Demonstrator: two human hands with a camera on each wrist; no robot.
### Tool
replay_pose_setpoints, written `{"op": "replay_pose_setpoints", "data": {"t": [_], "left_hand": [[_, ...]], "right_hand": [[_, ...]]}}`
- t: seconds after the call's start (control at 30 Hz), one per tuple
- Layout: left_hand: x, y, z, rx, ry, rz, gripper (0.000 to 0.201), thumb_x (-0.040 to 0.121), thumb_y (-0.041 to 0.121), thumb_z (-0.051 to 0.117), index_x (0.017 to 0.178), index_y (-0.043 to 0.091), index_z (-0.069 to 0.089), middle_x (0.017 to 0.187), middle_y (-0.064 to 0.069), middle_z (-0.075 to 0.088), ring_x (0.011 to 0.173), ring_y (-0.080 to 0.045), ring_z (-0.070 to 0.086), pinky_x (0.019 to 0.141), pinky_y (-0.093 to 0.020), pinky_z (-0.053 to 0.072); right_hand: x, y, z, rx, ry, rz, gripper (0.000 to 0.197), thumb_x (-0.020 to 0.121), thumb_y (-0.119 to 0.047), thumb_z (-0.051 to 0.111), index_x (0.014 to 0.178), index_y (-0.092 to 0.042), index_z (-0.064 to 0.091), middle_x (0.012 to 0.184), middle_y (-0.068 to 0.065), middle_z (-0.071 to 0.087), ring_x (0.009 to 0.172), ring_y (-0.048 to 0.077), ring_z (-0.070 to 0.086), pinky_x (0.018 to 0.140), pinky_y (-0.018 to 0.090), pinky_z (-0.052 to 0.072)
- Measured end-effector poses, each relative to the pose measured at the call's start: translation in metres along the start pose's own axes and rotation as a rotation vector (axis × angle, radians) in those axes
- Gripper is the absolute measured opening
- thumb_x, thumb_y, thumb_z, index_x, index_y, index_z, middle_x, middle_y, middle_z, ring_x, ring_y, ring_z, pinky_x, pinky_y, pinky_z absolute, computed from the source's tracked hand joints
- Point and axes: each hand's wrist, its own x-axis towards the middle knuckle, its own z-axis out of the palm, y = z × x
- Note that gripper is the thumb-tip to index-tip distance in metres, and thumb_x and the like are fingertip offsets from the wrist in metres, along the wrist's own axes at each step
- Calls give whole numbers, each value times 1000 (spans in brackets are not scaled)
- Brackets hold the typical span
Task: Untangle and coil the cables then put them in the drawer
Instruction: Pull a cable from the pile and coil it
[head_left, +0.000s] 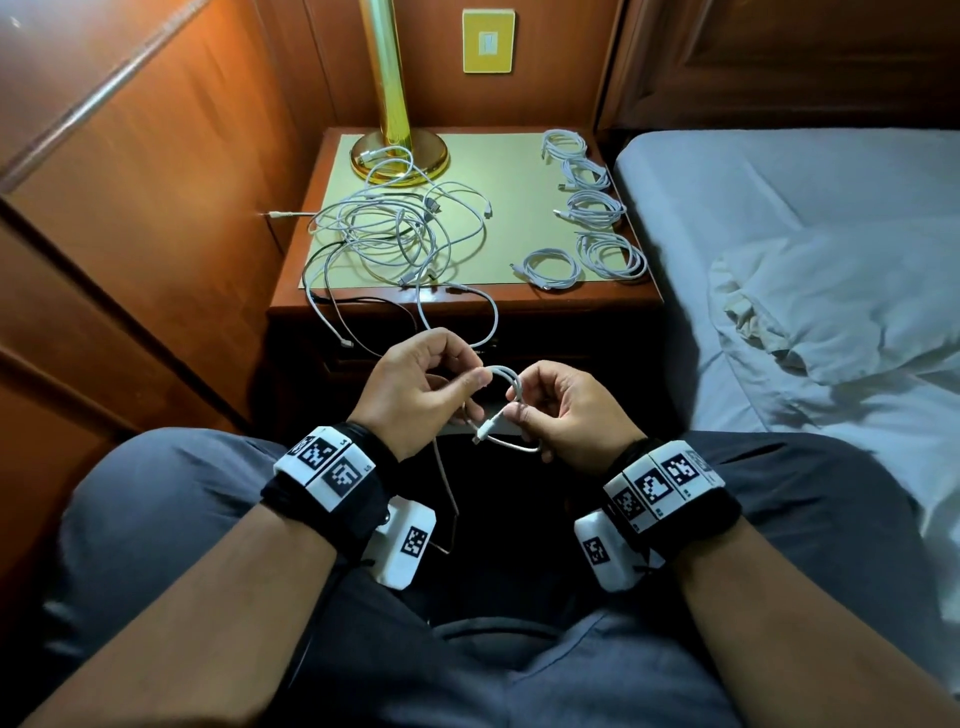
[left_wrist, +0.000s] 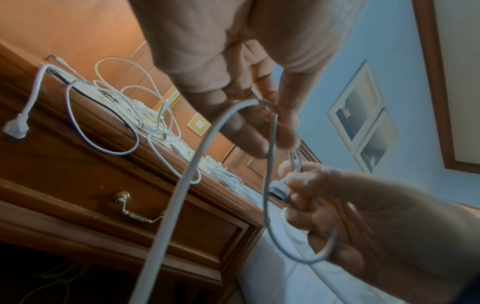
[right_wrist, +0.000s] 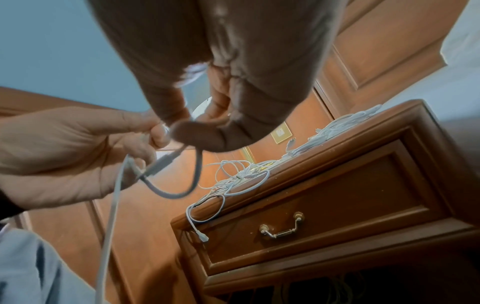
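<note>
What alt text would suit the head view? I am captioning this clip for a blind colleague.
Both hands, left hand and right hand, wind a white cable into a loop above the lap. Ahead, a wooden nightstand holds a tangled cable pile, five coiled cables and a brass lamp, beside a bed.

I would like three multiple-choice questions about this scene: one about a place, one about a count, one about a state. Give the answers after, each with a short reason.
1. Where does the tangled pile of cables lie?
A. on the bed
B. on the nightstand, near the lamp base
C. in the drawer

2. How many coiled cables lie on the nightstand?
A. two
B. five
C. eight

3. The drawer is:
A. closed
B. half open
C. removed

Answers:
1 B, loose loops spread by the lamp.
2 B, five neat coils on the bed side.
3 A, its front sits flush.
</note>
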Motion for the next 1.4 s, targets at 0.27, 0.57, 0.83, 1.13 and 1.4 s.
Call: {"op": "replay_pose_setpoints", "data": {"t": [0.27,0.57,0.83,1.13,1.4], "left_hand": [[2,-4,0,14,32,-1,11,82,14,82,83,9,72,78,-10,71,53,-21,63,55,-32,53],[2,-2,-4,113,103,56,9,82,13,82,81,10,74,72,-2,70,51,-11,58,53,-19,47],[4,-1,-2,74,66,81,7,83,9,80,86,13,74,78,-2,72,60,-14,64,61,-20,52],[21,-14,-57,131,160,-14,22,93,10,69,105,26,77,81,6,76,57,-5,53,57,-11,45],[4,-18,-23,468,-162,277,19,86,3,75,97,17,80,91,8,72,86,-2,67,83,-16,50]], "right_hand": [[4,-2,0,-11,125,81,14,90,-6,59,88,-18,66,71,18,58,55,25,49,51,31,43],[3,-5,-14,135,-99,46,21,101,-18,55,99,-11,74,82,0,73,78,9,63,75,18,47],[-1,-10,-5,645,-217,139,16,93,-21,49,96,-6,53,72,9,66,60,17,58,57,25,46],[8,-16,-62,980,252,70,8,93,-21,47,93,-16,54,65,-5,59,57,10,53,55,24,38],[2,-7,-27,268,240,-59,15,102,-7,49,95,-8,62,84,9,76,76,19,70,73,24,53]]}}
